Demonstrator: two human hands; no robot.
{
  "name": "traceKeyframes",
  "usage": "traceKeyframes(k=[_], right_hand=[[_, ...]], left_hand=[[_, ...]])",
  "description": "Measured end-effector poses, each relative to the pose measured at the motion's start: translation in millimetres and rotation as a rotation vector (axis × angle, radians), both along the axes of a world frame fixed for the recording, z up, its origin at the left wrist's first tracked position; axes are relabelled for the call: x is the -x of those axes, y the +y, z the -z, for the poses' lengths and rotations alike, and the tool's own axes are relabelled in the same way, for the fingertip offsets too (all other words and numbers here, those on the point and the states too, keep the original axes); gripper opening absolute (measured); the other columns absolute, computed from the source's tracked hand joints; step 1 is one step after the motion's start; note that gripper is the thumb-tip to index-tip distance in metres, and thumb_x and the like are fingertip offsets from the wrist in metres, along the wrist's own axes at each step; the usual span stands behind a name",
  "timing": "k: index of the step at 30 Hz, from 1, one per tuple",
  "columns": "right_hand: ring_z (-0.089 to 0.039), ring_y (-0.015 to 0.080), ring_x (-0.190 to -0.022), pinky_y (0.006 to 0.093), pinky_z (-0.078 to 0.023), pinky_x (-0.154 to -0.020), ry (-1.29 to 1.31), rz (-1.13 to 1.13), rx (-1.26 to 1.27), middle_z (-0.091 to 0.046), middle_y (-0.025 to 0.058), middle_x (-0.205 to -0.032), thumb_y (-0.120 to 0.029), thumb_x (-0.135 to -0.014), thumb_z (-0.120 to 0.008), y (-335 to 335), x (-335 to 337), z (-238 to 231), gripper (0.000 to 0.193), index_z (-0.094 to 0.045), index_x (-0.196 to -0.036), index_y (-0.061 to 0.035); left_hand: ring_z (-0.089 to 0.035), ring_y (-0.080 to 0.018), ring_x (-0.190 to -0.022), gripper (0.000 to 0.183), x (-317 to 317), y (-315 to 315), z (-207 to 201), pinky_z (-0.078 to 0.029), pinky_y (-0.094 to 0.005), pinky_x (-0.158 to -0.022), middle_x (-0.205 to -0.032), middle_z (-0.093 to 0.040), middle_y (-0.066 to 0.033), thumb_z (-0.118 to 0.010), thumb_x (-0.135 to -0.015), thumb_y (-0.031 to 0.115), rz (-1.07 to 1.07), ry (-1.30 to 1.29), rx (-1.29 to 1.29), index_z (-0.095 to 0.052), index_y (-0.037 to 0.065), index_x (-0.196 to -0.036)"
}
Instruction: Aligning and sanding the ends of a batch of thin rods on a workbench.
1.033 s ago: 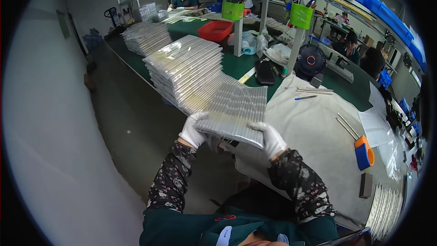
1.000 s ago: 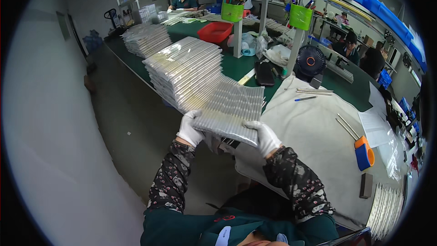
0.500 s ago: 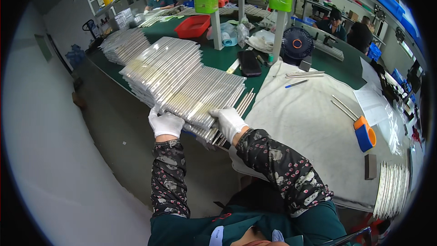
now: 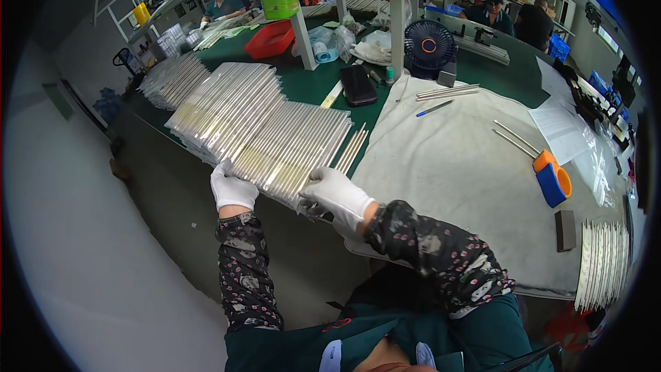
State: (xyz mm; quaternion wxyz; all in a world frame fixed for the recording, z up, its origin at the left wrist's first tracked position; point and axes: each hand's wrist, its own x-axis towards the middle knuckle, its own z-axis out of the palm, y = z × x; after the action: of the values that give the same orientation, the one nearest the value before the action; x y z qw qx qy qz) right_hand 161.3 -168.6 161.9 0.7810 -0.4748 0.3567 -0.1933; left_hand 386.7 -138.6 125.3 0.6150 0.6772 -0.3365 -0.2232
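Several flat packs of slim metal rods in clear plastic sleeves lie stacked along the left side of the green table. White gloves cover both hands. My left hand (image 4: 233, 190) is closed on the near edge of the stack, where the higher pack (image 4: 227, 107) meets the lower pack (image 4: 296, 143). My right hand (image 4: 337, 196) grips the near right corner of the lower pack, thumb on top and fingers curled at the edge, partly hidden. Just right of this pack lie a few loose metal rods (image 4: 353, 147).
A pale cloth (image 4: 441, 179) covers the table to the right. On it are rods, a blue pen (image 4: 434, 108), an orange-and-blue holder (image 4: 553, 180) and a dark block (image 4: 565, 230). Behind stand a phone (image 4: 359, 85), fan (image 4: 429, 47) and red tray (image 4: 270, 39). People sit farther back.
The lower pack now lies closer against the table stack, and the rods beneath its near edge are covered. My right hand has turned lower at its corner. The whole view has shifted slightly.
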Motion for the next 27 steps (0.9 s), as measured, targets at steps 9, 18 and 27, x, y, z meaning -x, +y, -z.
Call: traceKeyframes(k=[9, 18, 27], right_hand=[[-0.065, 0.0205, -0.071, 0.0288, -0.054, -0.065, 0.067, -0.316, 1.507, -0.066, 0.0121, -0.086, -0.009, -0.082, -0.060, 98.7, 170.4, -115.8, 0.018, -0.061, -0.097, 0.0010], [-0.065, 0.0199, -0.069, 0.0281, -0.053, -0.058, 0.581, 0.422, 2.131, -0.068, 0.0095, -0.082, -0.011, -0.081, -0.061, 184.9, 264.4, -144.9, 0.010, -0.062, -0.087, -0.0037], [-0.061, 0.0279, -0.081, 0.0345, -0.051, -0.068, 1.098, 0.733, 1.659, -0.062, 0.0101, -0.088, -0.017, -0.073, -0.069, 123.4, 388.0, -61.4, 0.029, -0.058, -0.096, -0.0048]], left_hand=[[-0.049, -0.0139, -0.077, 0.021, -29.2, 19.2, -14.6, -0.040, -0.0275, -0.070, -0.086, -0.053, -0.0045, -0.048, -0.089, 0.011, -0.256, 0.225, 0.131, -0.058, 0.001, -0.105], [-0.035, -0.0256, -0.128, 0.051, 151.8, 17.6, -55.5, -0.024, -0.0362, -0.107, -0.133, -0.041, -0.0148, -0.051, -0.087, 0.020, 0.013, -0.037, 0.548, -0.039, -0.001, -0.132], [-0.029, -0.0246, -0.134, 0.056, 299.9, -11.0, -53.6, -0.019, -0.0388, -0.110, -0.139, -0.037, -0.0132, -0.050, -0.082, 0.009, 0.699, 0.007, 0.336, -0.038, 0.000, -0.135]])
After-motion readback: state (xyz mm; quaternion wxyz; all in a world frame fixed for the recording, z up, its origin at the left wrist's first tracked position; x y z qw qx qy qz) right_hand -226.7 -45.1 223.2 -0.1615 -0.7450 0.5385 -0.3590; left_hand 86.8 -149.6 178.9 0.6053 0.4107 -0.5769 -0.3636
